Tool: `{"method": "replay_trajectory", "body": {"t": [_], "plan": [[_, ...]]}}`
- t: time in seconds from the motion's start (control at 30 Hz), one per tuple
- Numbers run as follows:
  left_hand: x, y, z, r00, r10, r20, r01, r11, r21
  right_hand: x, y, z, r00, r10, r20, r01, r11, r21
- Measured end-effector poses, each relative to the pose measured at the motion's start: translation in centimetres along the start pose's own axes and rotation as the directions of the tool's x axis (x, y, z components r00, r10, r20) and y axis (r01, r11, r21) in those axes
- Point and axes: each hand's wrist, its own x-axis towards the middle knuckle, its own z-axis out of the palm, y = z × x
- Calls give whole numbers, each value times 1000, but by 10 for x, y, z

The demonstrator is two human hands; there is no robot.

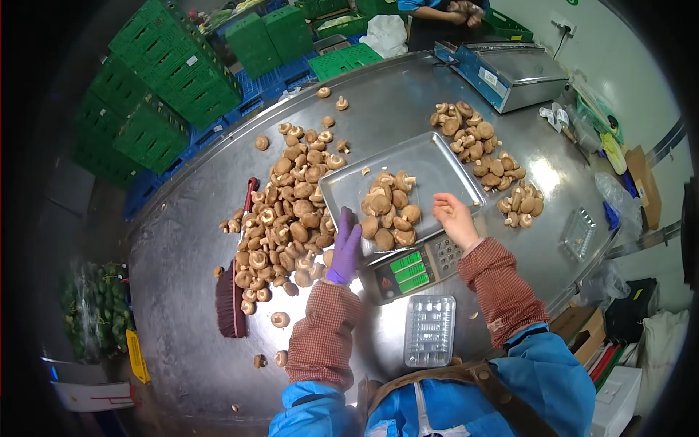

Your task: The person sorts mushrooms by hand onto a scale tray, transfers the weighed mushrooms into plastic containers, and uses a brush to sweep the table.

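My left hand (346, 249), in a purple glove, is at the left side of a metal tray (444, 164), its fingers stretched out beside the mushrooms in it. These brown shiitake mushrooms (389, 207) lie in a small heap at the tray's near side. My bare right hand (454, 220) is over the tray's right side, fingers loosely bent and apart, with nothing visible in them. The tray rests on a digital scale (410, 272) with lit green displays. To the left of my gloved hand spreads a large pile of shiitake mushrooms (291, 207).
Smaller mushroom heaps (466, 135) lie right of the tray. A clear plastic punnet (430, 330) is near my body, another punnet (579, 234) at the right. A red-handled brush (228, 302) lies left. Green crates (167, 65) and a co-worker (444, 22) are beyond the table (182, 240).
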Motion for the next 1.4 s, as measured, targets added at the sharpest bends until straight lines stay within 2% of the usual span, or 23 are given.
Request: {"method": "replay_trajectory", "body": {"t": [0.07,0.13,0.27,0.37,0.47,0.53,0.57,0.6,0.67,0.77,0.87,0.9,0.93,1.03,1.07,1.13,1.17,1.2,1.27,1.3,1.33,1.37,1.4], "plan": [[3,-3,-4,999,39,16,-39,999,19,1,1,2,1000,-11,-23,12,1000,28],[3,0,1,995,49,-91,-50,999,1,1,-3,7,999,-13,-30,14,999,37],[12,15,24,986,-90,-138,74,990,-117,10,-13,26,999,-39,-27,40,998,45],[26,29,40,975,-190,-119,168,970,-177,19,-23,44,999,36,-14,-36,999,30],[46,17,42,970,-194,-145,172,973,-152,28,-19,58,1000,-4,-3,4,999,52],[66,-13,30,980,-180,-84,165,972,-165,21,-28,63,988,-152,-14,149,980,-130],[49,28,60,955,-241,-176,244,970,-5,21,-25,65,977,-207,-47,197,968,-156],[57,4,50,980,-168,-104,169,986,-8,20,-22,65,975,-214,-51,204,967,-155],[62,-11,45,994,-36,-104,53,985,167,21,-21,61,977,-208,-46,203,975,-86],[55,-11,56,993,-22,-118,35,993,114,15,-25,55,981,-183,-69,175,980,-97],[38,18,96,996,-81,-35,83,992,91,2,-23,30,964,-231,-135,224,973,-64],[36,19,113,1000,0,-5,1,990,139,-6,-22,14,954,-245,-171,242,970,-39],[34,17,133,999,-12,34,8,991,137,-14,-20,-3,944,-258,-207,261,965,-14],[26,5,200,984,-24,179,17,999,40,-50,-20,-77,883,-293,-366,262,956,-134],[17,15,230,957,-157,242,169,985,-30,-66,-20,-104,865,-299,-403,240,952,-191],[15,-36,271,932,-131,337,142,990,-9,-97,-3,-152,824,-316,-470,194,937,-290],[9,-57,293,924,-98,370,98,995,18,-111,15,-172,820,-254,-513,172,964,-202],[3,-80,313,912,-63,404,50,998,42,-125,37,-190,815,-259,-518,171,962,-212],[-3,-148,341,883,7,469,-87,985,149,-150,81,-216,772,-154,-617,-11,967,-256],[-6,-171,355,877,-79,474,27,993,115,-157,96,-223,766,-158,-623,-17,964,-265],[-6,-185,364,873,-78,481,30,994,106,-163,109,-229,742,-93,-664,-110,960,-258],[-4,-193,373,845,-150,513,84,985,150,-166,115,-235,713,-31,-700,-199,949,-244],[-1,-200,379,813,-221,538,132,971,199,-167,121,-238,712,-32,-702,-200,948,-246]]}}
